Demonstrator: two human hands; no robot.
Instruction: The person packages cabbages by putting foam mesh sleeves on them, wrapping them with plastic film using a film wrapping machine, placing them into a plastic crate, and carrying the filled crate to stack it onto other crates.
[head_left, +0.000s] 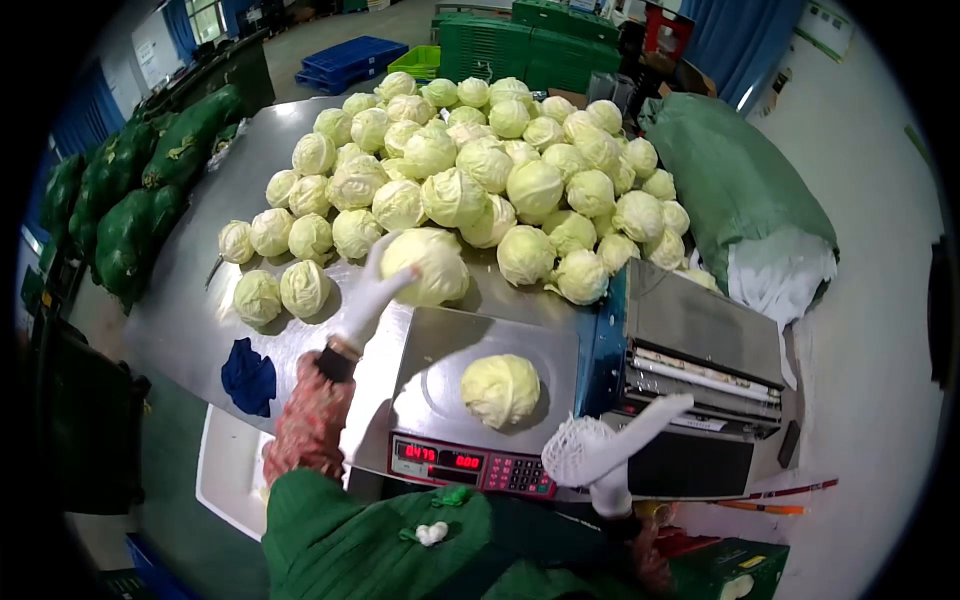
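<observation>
Fingers (378,256) of your white-gloved left hand (366,302): spread, thumb apart, curved around the left side of a large, round, pale-green cabbage (432,266) at the far edge of a steel-panned, red-fronted electronic scale (432,342). Your white-gloved right hand (612,458): near the scale's right corner, one digit extended, the others indistinct in a white mesh-like texture, so you cannot tell whether they pinch anything. On the pan: one smaller, round, pale-green cabbage (500,391). Beyond: heaped pale-green cabbages (485,165) on a shiny metal table (190,300). Leftward: crumpled dark-blue cloth (248,377)
</observation>
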